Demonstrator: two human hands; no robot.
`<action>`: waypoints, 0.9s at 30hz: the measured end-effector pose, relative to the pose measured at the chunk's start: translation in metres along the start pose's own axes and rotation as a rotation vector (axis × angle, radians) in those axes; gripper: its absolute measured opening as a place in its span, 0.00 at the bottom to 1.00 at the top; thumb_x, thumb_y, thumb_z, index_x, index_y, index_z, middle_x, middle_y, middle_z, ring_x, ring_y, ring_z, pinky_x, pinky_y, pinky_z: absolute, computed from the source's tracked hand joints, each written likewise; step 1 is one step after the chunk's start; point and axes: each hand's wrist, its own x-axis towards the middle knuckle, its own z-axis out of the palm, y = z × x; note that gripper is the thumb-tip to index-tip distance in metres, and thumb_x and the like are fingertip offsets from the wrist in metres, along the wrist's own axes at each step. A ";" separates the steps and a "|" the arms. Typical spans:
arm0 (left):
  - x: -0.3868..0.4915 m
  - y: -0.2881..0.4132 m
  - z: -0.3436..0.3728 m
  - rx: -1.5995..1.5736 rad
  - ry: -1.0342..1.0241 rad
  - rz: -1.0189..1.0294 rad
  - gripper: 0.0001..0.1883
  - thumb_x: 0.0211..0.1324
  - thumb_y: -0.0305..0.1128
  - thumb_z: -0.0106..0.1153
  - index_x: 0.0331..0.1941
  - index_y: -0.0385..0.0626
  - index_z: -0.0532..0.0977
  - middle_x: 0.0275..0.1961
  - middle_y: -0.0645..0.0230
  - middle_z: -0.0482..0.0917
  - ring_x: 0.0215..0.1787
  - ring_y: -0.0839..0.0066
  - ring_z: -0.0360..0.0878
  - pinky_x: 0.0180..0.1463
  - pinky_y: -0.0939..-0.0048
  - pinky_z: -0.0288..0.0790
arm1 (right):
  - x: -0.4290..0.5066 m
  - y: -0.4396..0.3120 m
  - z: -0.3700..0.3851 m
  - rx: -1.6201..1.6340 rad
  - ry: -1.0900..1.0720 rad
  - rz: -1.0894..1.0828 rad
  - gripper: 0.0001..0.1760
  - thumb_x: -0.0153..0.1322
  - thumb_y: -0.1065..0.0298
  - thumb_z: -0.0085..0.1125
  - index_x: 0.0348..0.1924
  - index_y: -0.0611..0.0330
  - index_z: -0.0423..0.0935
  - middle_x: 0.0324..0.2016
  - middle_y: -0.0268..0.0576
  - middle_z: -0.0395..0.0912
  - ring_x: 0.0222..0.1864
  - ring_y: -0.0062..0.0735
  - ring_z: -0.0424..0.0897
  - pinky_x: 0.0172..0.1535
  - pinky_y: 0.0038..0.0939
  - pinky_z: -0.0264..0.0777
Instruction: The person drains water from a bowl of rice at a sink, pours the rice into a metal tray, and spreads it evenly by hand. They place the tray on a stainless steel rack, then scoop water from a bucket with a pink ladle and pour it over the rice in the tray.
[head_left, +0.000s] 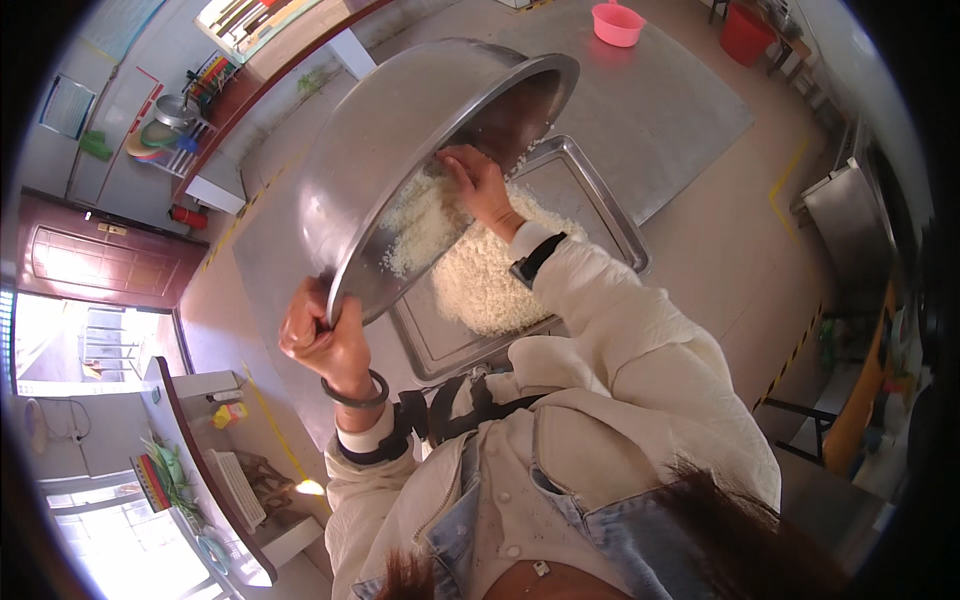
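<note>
A large metal bowl (390, 127) is tipped on its side over a rectangular metal tray (592, 172). My left hand (326, 334) grips the bowl's rim at its near left end. Inside the bowl's mouth, my right hand (480, 184) is at the white rice grains (424, 225) clinging to the wall; its fingertips are partly hidden and whether it holds anything is unclear. A heap of rice (487, 285) lies in the tray below, and some grains stick near the bowl's far rim.
The tray stands on a broad metal table (675, 112). A pink plastic basin (619, 25) is on the table's far part. Beyond stands a red tub (748, 34). Shelves with utensils line the left wall, near an open door (105, 251). A steel unit (840, 202) stands at right.
</note>
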 end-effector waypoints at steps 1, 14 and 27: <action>-0.001 -0.002 0.003 0.016 0.005 -0.018 0.17 0.35 0.15 0.54 0.16 0.44 0.55 0.16 0.73 0.58 0.19 0.84 0.52 0.23 0.78 0.47 | -0.014 0.004 0.011 0.100 0.116 -0.002 0.13 0.75 0.67 0.49 0.45 0.65 0.79 0.39 0.47 0.80 0.38 0.35 0.79 0.43 0.31 0.72; 0.001 -0.026 0.014 0.128 0.050 0.042 0.09 0.36 0.18 0.57 0.18 0.41 0.65 0.15 0.75 0.60 0.18 0.85 0.54 0.22 0.78 0.51 | 0.013 -0.024 0.004 0.170 0.004 0.040 0.13 0.76 0.67 0.47 0.39 0.66 0.80 0.35 0.46 0.82 0.38 0.32 0.80 0.44 0.31 0.72; 0.005 -0.034 0.008 0.066 0.108 -0.070 0.05 0.41 0.16 0.57 0.23 0.38 0.74 0.17 0.79 0.68 0.22 0.88 0.59 0.25 0.80 0.56 | 0.009 -0.017 0.001 0.043 -0.246 0.087 0.11 0.75 0.69 0.50 0.39 0.65 0.80 0.36 0.46 0.82 0.40 0.35 0.80 0.45 0.31 0.72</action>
